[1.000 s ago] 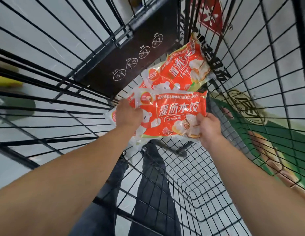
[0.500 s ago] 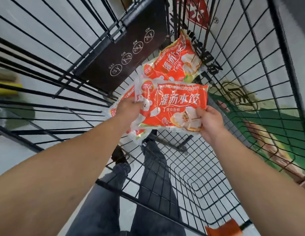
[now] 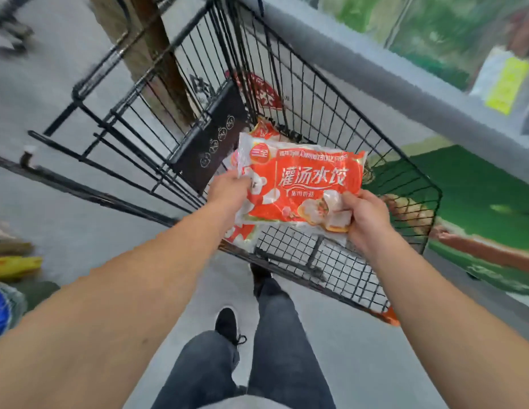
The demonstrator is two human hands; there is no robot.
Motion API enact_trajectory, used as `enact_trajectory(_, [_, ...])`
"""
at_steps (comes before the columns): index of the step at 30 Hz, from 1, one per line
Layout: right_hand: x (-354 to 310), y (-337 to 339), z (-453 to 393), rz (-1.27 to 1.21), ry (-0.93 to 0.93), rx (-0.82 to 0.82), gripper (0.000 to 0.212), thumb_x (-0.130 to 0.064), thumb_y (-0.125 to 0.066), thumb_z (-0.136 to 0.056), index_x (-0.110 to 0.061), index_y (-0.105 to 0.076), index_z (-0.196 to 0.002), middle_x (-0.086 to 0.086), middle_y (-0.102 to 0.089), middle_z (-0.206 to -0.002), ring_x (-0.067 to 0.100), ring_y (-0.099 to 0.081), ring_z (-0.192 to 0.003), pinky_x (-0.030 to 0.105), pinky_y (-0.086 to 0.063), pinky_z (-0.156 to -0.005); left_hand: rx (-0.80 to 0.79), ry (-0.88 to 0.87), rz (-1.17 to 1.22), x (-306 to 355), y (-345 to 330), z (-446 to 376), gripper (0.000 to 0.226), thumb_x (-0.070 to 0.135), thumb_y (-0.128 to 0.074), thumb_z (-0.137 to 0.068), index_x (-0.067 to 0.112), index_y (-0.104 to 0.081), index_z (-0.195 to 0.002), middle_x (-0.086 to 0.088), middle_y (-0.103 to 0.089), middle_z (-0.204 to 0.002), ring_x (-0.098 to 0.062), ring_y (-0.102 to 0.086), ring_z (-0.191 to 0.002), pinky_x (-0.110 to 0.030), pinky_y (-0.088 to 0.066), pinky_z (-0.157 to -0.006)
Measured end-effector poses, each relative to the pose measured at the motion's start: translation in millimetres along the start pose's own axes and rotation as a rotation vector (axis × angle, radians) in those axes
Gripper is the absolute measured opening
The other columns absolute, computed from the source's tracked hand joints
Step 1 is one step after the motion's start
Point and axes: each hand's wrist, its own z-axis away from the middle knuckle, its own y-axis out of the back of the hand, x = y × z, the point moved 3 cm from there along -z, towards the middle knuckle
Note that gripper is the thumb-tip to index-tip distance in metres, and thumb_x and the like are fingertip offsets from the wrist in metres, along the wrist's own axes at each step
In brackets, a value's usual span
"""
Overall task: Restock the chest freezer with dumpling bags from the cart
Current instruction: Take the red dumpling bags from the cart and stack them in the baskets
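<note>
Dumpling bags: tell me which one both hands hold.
The front dumpling bag, label facing up: left hand grips its left edge, right hand its lower right corner.

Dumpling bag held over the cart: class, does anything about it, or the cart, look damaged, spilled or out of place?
Nothing stands out. The dumpling bag looks sealed and whole, gripped by the left hand and right hand. More bags lie inside the cart, though blur hides fine detail.

Both hands hold an orange dumpling bag (image 3: 304, 184) over the black wire cart (image 3: 316, 113): the left hand (image 3: 228, 191) grips its left edge, the right hand (image 3: 365, 215) pinches its lower right corner. More orange bags (image 3: 261, 129) lie in the cart. The chest freezer (image 3: 405, 95) stands just beside the cart.
</note>
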Motion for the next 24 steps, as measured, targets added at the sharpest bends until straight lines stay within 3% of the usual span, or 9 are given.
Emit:
enact_trajectory(2, [-5, 16, 35, -0.058, 0.044, 0.031, 0.007, -0.003, -0.058, -0.095, -0.010, -0.058, -0.094, 0.012, -0.073, -0.101, 0.029, -0.073, -0.089, 0.048, -0.059, -0.075, -0.038, -0.079, -0.023, 33, 1, 52, 0.040, 0.042, -0.064, -0.057, 0.025, -0.077, -0.091, 0.001, -0.077, -0.091, -0.024, -0.073, -0.091, -0.048, -0.058, -0.089])
enact_trajectory(4, [-9, 37, 74, -0.134, 0.095, 0.050, 0.007, -0.003, -0.058, -0.096, -0.008, -0.058, -0.101, 0.014, -0.073, -0.104, 0.030, -0.073, -0.091, 0.051, -0.059, -0.079, -0.079, -0.151, -0.050, 64, -2, 115, 0.021, 0.028, -0.063, -0.079, 0.019, -0.075, -0.094, 0.001, -0.077, -0.092, -0.020, -0.072, -0.092, -0.045, -0.057, -0.090])
enact_trajectory(7, [-11, 70, 124, -0.215, 0.148, 0.076, 0.009, -0.003, -0.056, -0.097, -0.008, -0.057, -0.105, 0.015, -0.072, -0.109, 0.031, -0.072, -0.095, 0.052, -0.059, -0.082, -0.141, -0.219, -0.065, 77, -10, 167, 0.019, 0.022, -0.059, -0.094, 0.019, -0.073, -0.106, 0.002, -0.076, -0.099, -0.018, -0.070, -0.096, -0.043, -0.056, -0.093])
enact_trajectory(11, [-8, 115, 173, -0.259, 0.202, 0.161, 0.010, -0.002, -0.056, -0.097, -0.007, -0.059, -0.106, 0.014, -0.072, -0.109, 0.028, -0.072, -0.094, 0.044, -0.059, -0.077, -0.222, -0.284, -0.088, 84, -34, 208, 0.013, 0.020, -0.058, -0.098, 0.018, -0.071, -0.096, -0.003, -0.073, -0.105, -0.019, -0.068, -0.097, -0.036, -0.056, -0.086])
enact_trajectory(15, [1, 167, 211, -0.327, 0.261, 0.264, 0.008, 0.000, -0.055, -0.097, -0.006, -0.060, -0.098, 0.013, -0.072, -0.102, 0.026, -0.071, -0.090, 0.042, -0.058, -0.076, -0.313, -0.323, -0.105, 83, -73, 250, 0.015, 0.023, -0.062, -0.097, 0.021, -0.070, -0.085, -0.003, -0.074, -0.096, -0.024, -0.071, -0.093, -0.046, -0.059, -0.086])
enact_trajectory(19, [16, 219, 227, -0.388, 0.269, 0.348, 0.011, -0.002, -0.058, -0.096, -0.005, -0.062, -0.106, 0.012, -0.073, -0.102, 0.025, -0.072, -0.087, 0.044, -0.059, -0.079, -0.363, -0.330, -0.144, 76, -116, 276, 0.012, 0.026, -0.064, -0.094, 0.023, -0.071, -0.085, -0.003, -0.075, -0.099, -0.026, -0.071, -0.094, -0.050, -0.059, -0.085])
enact_trajectory(24, [31, 288, 235, -0.450, 0.279, 0.444, 0.011, -0.003, -0.061, -0.095, -0.005, -0.061, -0.106, 0.010, -0.072, -0.100, 0.024, -0.070, -0.088, 0.042, -0.058, -0.077, -0.394, -0.341, -0.198, 64, -183, 319, 0.016, 0.021, -0.061, -0.097, 0.021, -0.068, -0.082, -0.002, -0.073, -0.098, -0.024, -0.070, -0.096, -0.047, -0.058, -0.088])
